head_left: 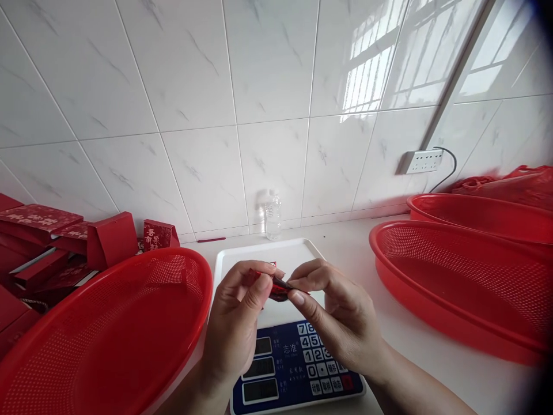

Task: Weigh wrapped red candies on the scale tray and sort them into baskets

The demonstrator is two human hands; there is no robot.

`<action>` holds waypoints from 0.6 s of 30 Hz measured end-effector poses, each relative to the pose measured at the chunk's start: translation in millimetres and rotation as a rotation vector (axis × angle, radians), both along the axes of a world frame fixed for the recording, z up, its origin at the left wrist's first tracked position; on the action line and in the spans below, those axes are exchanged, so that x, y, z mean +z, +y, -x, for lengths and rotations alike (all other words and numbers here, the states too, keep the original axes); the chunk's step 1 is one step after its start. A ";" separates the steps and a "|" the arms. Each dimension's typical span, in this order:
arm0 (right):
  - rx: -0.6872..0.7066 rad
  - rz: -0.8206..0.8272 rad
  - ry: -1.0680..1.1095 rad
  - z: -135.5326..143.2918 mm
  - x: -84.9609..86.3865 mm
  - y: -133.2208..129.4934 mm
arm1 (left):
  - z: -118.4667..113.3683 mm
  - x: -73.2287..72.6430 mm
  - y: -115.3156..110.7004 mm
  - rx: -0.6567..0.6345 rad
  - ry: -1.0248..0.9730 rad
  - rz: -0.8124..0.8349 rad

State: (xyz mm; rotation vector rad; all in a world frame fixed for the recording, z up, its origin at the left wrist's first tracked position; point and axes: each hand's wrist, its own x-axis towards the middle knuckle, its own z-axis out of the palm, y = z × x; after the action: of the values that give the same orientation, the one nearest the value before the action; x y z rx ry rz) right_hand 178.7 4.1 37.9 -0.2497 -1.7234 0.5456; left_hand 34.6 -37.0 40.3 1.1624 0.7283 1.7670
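Both of my hands meet above a digital weighing scale (289, 369) with a white tray (228, 259) and a blue keypad panel. Between them is a small shiny red packet (279, 291), dark along its upper edge. My left hand (239, 305) pinches the packet's left part between thumb and fingers. With thumb and forefinger, my right hand (337, 305) grips its right end. The fingers cover much of the packet, so what is inside, if anything, cannot be made out.
A red perforated plastic basket (194, 271) stands at left, beside a heap of red boxes (112, 239). At right are a front red basket (415, 300) and another basket (432, 202) behind. A clear bottle (273, 216) stands by the tiled wall, below a power strip (421, 162).
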 end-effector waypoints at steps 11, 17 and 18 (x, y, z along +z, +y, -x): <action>-0.017 -0.084 -0.021 -1.1 3.2 -0.3 | 1.4 -0.6 -2.6 0.060 0.006 -0.112; -0.057 -0.100 -0.057 -2.7 8.0 -0.2 | 2.3 -4.7 -1.0 0.077 0.129 -0.201; -0.068 -0.117 -0.059 -2.4 8.2 -0.1 | 2.1 -6.0 -1.0 0.079 0.161 -0.216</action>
State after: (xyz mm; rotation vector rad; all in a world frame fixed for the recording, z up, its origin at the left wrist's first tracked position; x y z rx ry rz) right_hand 181.1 4.0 46.1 -0.2419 -1.7907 0.3894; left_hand 32.5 -38.0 34.3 1.4515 0.6974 1.8693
